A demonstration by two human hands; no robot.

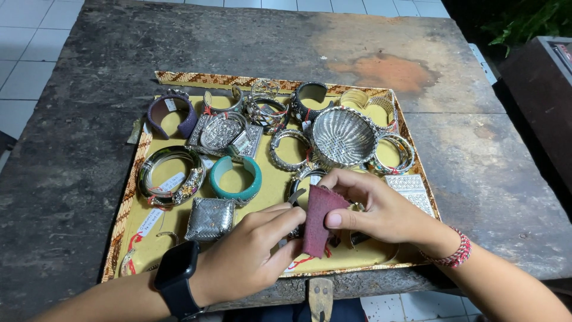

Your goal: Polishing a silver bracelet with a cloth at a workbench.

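Lower centre of frame: my right hand (381, 211) pinching dark red cloth piece (317, 219), thumb on its face. My left hand (253, 253) beside it, fingers curled, tips touching cloth's left edge; grip, cannot tell. Tray (127, 209), yellow lining, patterned rim, on dark table (65, 179). Contents: white paper tags, one at lower left (150, 222); purple cuff (171, 114) upper left; teal bangle (236, 177) centre; silver woven bowl-shaped piece (344, 136) upper right; small silver woven pouch (209, 219) left of my hands.

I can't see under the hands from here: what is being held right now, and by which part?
The right hand pinches a dark red cloth by its upper edge, thumb on the front. The left hand touches its other side; anything under the cloth is hidden.
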